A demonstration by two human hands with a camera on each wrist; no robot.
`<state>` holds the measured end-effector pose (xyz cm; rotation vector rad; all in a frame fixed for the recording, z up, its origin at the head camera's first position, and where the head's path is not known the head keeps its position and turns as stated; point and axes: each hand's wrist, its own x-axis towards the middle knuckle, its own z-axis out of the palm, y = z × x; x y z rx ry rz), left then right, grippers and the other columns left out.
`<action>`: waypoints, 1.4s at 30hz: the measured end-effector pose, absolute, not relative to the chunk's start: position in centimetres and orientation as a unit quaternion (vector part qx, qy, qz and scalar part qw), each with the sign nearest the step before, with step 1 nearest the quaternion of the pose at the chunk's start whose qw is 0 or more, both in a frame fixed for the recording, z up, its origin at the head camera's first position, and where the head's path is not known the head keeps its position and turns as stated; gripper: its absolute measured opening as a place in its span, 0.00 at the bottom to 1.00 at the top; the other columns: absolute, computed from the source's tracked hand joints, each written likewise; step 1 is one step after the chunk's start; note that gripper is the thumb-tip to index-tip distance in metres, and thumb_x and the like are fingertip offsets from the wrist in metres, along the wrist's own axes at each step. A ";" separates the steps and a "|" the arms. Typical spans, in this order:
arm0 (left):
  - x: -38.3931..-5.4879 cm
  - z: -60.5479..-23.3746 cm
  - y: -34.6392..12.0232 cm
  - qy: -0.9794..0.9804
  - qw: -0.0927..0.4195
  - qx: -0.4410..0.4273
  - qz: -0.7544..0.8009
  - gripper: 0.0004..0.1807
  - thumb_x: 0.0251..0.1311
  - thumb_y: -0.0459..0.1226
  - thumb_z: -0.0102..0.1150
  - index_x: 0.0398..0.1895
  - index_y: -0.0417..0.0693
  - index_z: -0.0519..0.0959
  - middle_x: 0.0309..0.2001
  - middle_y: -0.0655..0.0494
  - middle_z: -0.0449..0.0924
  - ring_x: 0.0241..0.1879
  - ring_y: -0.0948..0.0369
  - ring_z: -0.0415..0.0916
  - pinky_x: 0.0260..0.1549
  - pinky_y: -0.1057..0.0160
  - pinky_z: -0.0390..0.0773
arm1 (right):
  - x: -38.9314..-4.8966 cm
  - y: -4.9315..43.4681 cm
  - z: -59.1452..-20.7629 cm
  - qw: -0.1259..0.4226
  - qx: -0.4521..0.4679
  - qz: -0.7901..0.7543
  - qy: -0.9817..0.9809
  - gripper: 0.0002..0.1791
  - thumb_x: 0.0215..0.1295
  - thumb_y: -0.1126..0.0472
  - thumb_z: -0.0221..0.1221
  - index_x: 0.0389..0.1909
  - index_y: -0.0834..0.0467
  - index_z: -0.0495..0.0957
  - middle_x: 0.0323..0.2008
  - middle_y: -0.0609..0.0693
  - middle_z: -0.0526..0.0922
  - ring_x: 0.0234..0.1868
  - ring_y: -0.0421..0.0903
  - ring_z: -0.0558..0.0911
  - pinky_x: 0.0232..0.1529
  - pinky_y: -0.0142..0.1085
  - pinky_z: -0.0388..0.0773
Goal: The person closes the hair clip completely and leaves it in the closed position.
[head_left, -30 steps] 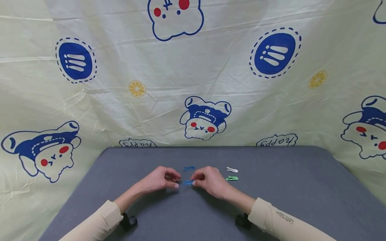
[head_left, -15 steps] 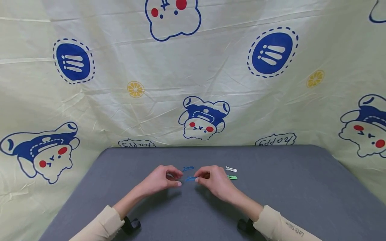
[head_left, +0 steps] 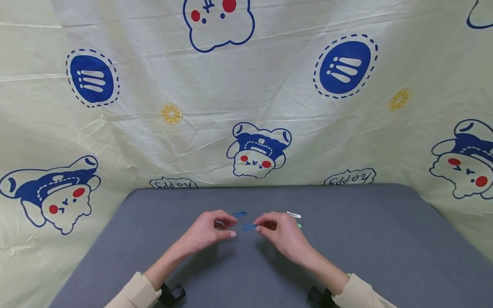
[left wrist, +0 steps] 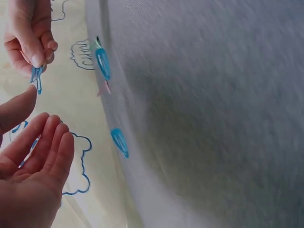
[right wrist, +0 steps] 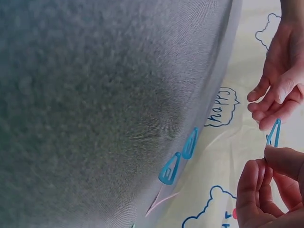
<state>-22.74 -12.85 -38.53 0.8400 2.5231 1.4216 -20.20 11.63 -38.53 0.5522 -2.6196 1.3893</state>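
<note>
In the head view my right hand (head_left: 285,236) pinches a blue snap hair clip (head_left: 249,227) between thumb and forefinger, above the table. The clip's two arms spread in a V, its free end toward the left. Facing it is my left hand (head_left: 208,233), with thumb and fingers apart and nothing between them. In the left wrist view the held hair clip (left wrist: 37,80) comes right up to the left thumb's tip. Another blue hair clip (head_left: 239,214) lies on the table behind the hands. The right hand partly covers a green hair clip (head_left: 299,225).
A pale hair clip (head_left: 294,214) lies behind the right hand on the grey table (head_left: 346,248). Two blue clips show on the table in the right wrist view, one nearer (right wrist: 170,169) and one farther. A printed cloth (head_left: 192,141) hangs behind the table's back edge.
My right hand has lifted the blue hair clip from near the table and carried it slightly right. The left hand has also shifted right. The green clip has become mostly hidden behind the right hand.
</note>
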 end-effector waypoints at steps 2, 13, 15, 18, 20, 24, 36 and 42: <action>-22.5 -38.4 -12.5 0.833 0.056 0.278 0.475 0.15 0.58 0.35 0.69 0.48 0.42 0.83 0.46 0.45 0.81 0.46 0.47 0.78 0.50 0.50 0.76 | -19.8 11.8 -38.4 0.065 0.174 0.462 -0.867 0.06 0.60 0.66 0.67 0.34 0.51 0.86 0.31 0.41 0.82 0.34 0.41 0.81 0.35 0.33 0.79; -20.6 -37.5 -11.3 0.833 0.026 0.275 0.480 0.14 0.58 0.38 0.70 0.47 0.50 0.84 0.45 0.55 0.82 0.45 0.58 0.79 0.50 0.55 0.77 | -17.8 12.7 -37.5 0.084 0.137 0.460 -0.873 0.09 0.59 0.67 0.68 0.34 0.48 0.86 0.34 0.39 0.82 0.34 0.39 0.80 0.37 0.32 0.79; -20.3 -37.3 -11.1 0.832 0.026 0.271 0.483 0.14 0.58 0.39 0.70 0.48 0.52 0.84 0.45 0.57 0.82 0.46 0.58 0.79 0.49 0.57 0.77 | -17.4 12.8 -37.3 0.088 0.133 0.459 -0.874 0.10 0.59 0.67 0.68 0.34 0.47 0.86 0.34 0.39 0.82 0.34 0.38 0.80 0.38 0.32 0.79; -19.7 -37.2 -10.8 0.827 0.025 0.268 0.494 0.14 0.58 0.38 0.70 0.48 0.52 0.84 0.44 0.61 0.81 0.46 0.58 0.79 0.49 0.58 0.77 | -16.9 13.0 -36.9 0.093 0.126 0.461 -0.873 0.11 0.59 0.68 0.68 0.34 0.46 0.85 0.33 0.38 0.82 0.34 0.38 0.79 0.39 0.31 0.79; -19.3 -37.1 -10.6 0.825 0.024 0.264 0.498 0.14 0.58 0.38 0.70 0.47 0.52 0.84 0.43 0.63 0.81 0.46 0.60 0.79 0.49 0.58 0.77 | -16.5 13.2 -36.7 0.097 0.123 0.465 -0.871 0.11 0.59 0.68 0.68 0.34 0.46 0.85 0.32 0.38 0.81 0.34 0.38 0.79 0.39 0.32 0.79; -18.3 -36.9 -10.2 0.823 0.022 0.259 0.505 0.13 0.57 0.38 0.70 0.46 0.50 0.84 0.43 0.63 0.81 0.46 0.58 0.79 0.49 0.57 0.77 | -15.6 13.5 -36.3 0.102 0.120 0.473 -0.867 0.11 0.59 0.68 0.68 0.34 0.47 0.85 0.32 0.38 0.81 0.34 0.37 0.79 0.40 0.33 0.79; -16.8 -36.5 -9.4 0.811 0.023 0.251 0.528 0.14 0.56 0.36 0.71 0.46 0.55 0.84 0.44 0.67 0.81 0.47 0.59 0.78 0.50 0.61 0.77 | -13.7 13.8 -36.0 0.109 0.113 0.500 -0.852 0.12 0.60 0.69 0.66 0.37 0.47 0.85 0.34 0.39 0.82 0.34 0.37 0.81 0.42 0.34 0.80; -16.1 -36.5 -9.1 0.814 0.013 0.240 0.528 0.14 0.56 0.36 0.71 0.46 0.56 0.84 0.43 0.68 0.81 0.46 0.59 0.78 0.49 0.60 0.77 | -13.2 13.7 -35.9 0.108 0.100 0.504 -0.851 0.11 0.60 0.68 0.67 0.36 0.47 0.86 0.33 0.40 0.82 0.33 0.37 0.81 0.42 0.34 0.79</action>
